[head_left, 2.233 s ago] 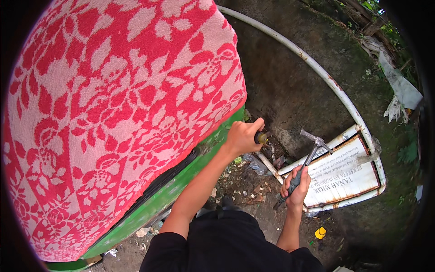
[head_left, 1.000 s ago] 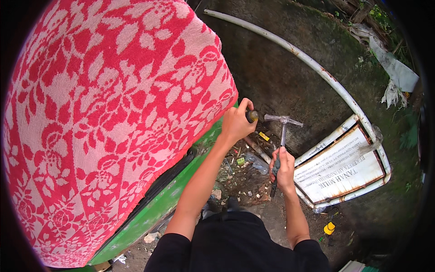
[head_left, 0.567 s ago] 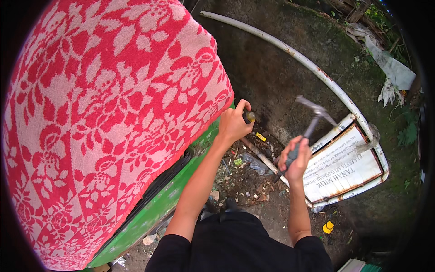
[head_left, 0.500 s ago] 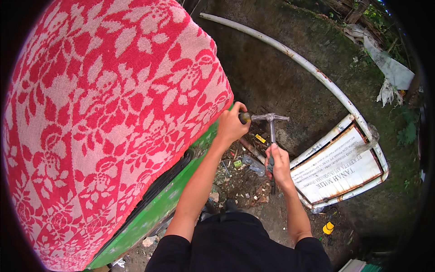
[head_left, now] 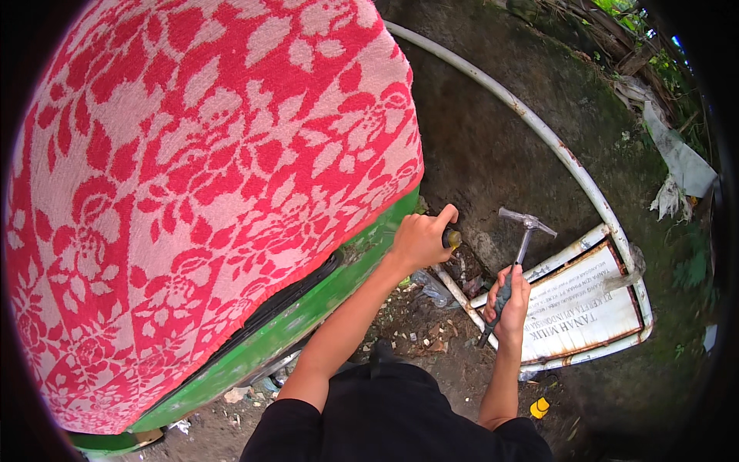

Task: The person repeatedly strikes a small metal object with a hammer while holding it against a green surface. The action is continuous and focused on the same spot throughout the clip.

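My left hand point(head_left: 422, 242) is closed around a screwdriver-like tool with a dark and yellowish handle point(head_left: 452, 238). The handle's butt sticks out to the right, and most of the tool is hidden by my fingers. It is held by the edge of a green painted panel point(head_left: 358, 262), whose surface looks worn there. In my right hand point(head_left: 509, 304) is a hammer point(head_left: 526, 231) with a metal head and a dark grip. The hammer's head is raised to the right of the tool's butt, apart from it.
A red and pink floral cloth point(head_left: 231, 169) covers the large green body on the left. To the right lies a curved white pipe frame point(head_left: 531, 115) with a rusty-edged white sign point(head_left: 585, 308). Rubble and a yellow scrap point(head_left: 540, 407) litter the ground; a dark wall stands behind.
The hammer's head has moved right, away from the tool's butt where it was touching or very close. The view has shifted slightly, and my left hand stays by the green panel.
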`<state>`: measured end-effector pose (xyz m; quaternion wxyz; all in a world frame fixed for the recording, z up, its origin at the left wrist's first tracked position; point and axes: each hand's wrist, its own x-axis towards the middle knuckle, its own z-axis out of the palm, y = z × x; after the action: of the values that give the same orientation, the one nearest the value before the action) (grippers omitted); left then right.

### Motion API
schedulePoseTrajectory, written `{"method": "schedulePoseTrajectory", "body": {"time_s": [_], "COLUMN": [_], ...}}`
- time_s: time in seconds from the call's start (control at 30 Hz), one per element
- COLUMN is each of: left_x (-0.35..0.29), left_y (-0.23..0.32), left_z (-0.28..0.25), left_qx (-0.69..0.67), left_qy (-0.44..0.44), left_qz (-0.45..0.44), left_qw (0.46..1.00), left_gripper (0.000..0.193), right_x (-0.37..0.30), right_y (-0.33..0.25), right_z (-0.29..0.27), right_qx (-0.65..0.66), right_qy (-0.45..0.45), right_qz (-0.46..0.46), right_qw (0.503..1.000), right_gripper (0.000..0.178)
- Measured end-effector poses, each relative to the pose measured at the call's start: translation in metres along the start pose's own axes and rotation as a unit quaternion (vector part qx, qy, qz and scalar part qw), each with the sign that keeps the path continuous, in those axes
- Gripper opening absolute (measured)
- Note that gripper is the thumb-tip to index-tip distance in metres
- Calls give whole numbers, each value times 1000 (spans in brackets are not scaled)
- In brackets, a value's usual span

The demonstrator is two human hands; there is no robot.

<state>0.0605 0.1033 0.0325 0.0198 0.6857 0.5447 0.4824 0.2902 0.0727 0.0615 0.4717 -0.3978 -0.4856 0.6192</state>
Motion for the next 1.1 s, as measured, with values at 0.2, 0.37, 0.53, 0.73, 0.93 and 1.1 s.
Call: {"method": "schedulePoseTrajectory", "body": {"time_s": [0.2, 0.37, 0.53, 0.73, 0.93, 1.1], "left_x": [7, 4, 8, 3, 8, 9], "left_y": [-9, -8, -13, -12, -17, -12], "left_z": [-12, -9, -9, -4, -9, -6], "left_qx": [5, -11, -11, 1, -31, -17], "left_qy": [-24, 15, 58, 39, 75, 57], "left_qz": [4, 37, 42, 29, -7, -37], "left_qw": [1000, 999, 997, 999, 997, 998], "left_gripper": [45, 45, 44, 42, 37, 36], "right_x": [-1, -2, 1, 10, 2, 5], "right_y": [10, 11, 11, -23, -78, 10], "right_z": [1, 9, 14, 10, 27, 26], "right_qx": [8, 14, 14, -56, 78, -225], "right_qy": [3, -5, -19, -59, -33, -104], "right_qz": [12, 31, 32, -7, -240, -86], "right_qw": [1000, 999, 999, 997, 967, 965], "right_gripper": [44, 44, 45, 45, 48, 47]}}
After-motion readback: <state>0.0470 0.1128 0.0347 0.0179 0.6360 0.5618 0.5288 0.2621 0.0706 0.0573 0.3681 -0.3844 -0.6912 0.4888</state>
